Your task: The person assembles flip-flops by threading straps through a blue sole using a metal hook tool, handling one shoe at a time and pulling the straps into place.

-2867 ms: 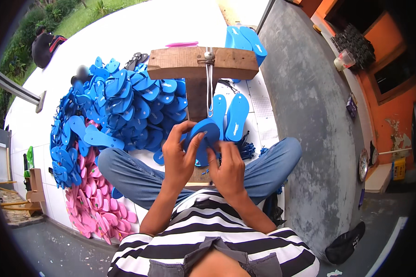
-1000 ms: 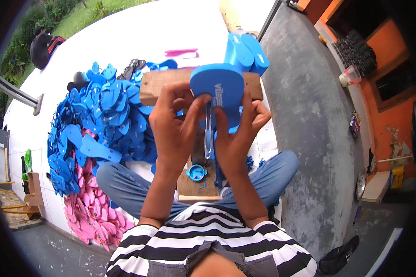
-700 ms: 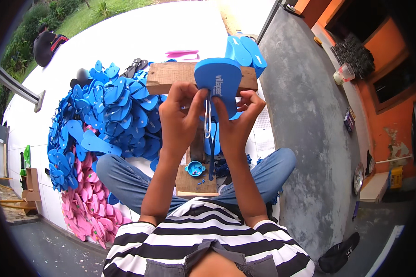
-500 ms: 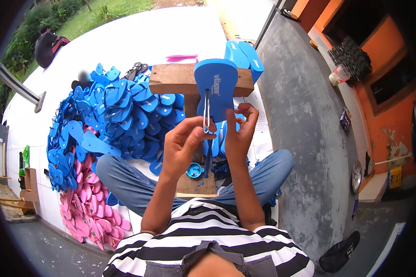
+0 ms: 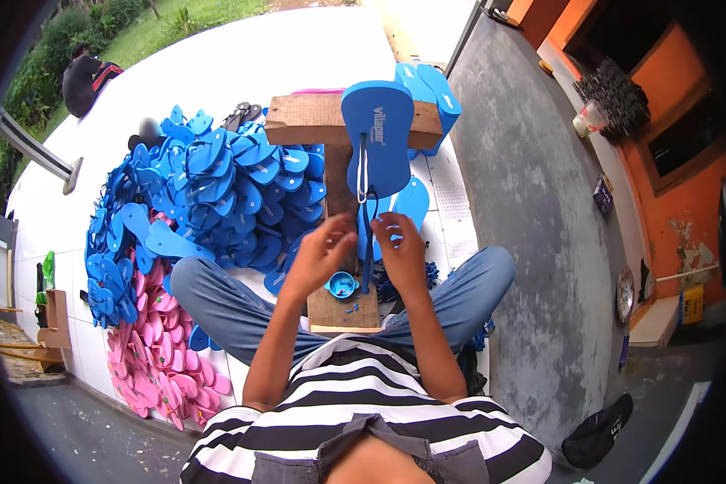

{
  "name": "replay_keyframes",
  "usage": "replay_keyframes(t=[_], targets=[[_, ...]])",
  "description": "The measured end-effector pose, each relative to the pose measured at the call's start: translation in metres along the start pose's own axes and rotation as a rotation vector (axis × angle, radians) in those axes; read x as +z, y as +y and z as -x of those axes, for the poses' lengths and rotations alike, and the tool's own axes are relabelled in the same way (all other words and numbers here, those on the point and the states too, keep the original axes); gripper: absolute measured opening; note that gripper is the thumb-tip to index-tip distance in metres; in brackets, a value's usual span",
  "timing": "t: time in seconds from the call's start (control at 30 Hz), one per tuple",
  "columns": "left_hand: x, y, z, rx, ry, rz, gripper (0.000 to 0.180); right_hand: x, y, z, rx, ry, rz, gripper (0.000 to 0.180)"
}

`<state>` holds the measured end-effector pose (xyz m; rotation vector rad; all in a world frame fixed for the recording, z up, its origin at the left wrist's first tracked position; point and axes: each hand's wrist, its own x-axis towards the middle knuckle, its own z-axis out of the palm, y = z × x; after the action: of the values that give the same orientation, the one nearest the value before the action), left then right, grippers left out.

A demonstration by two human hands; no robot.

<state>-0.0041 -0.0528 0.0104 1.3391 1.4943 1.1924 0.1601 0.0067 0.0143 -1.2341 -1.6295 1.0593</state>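
A blue flip-flop sole [image 5: 377, 133] stands against the crossbar of a wooden T-shaped stand [image 5: 306, 121]. A thin white loop [image 5: 361, 181] hangs from a hole in the sole. Through its lower end runs a dark blue strap [image 5: 367, 258], which dangles toward the stand's base. My right hand [image 5: 402, 246] is just right of the strap, its thumb and fingertips pinching one end. To the left, my left hand [image 5: 324, 252] is raised with loosely bent fingers apart, slightly blurred, and nothing shows in it.
Piled blue soles [image 5: 218, 185] and pink soles [image 5: 161, 347] lie to the left. A small blue bowl [image 5: 342, 285] sits on the stand's base. More blue soles [image 5: 431, 97] lean behind the crossbar. A person [image 5: 85, 81] sits at far left.
Both hands have moved down from the sole toward my lap. My left hand has let go of the white loop, and the strap now hangs threaded through it.
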Motion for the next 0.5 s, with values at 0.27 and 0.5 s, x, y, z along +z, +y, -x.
replay_keyframes(t=[0.27, 0.5], targets=[[0.026, -0.016, 0.015, -0.158, -0.151, 0.205, 0.019, -0.01, 0.005, 0.014, 0.006, -0.074, -0.153, 0.018], [-0.04, -0.018, 0.061, -0.219, -0.17, 0.371, 0.021, -0.067, -0.008, 0.025, 0.364, -0.553, -0.466, 0.021]])
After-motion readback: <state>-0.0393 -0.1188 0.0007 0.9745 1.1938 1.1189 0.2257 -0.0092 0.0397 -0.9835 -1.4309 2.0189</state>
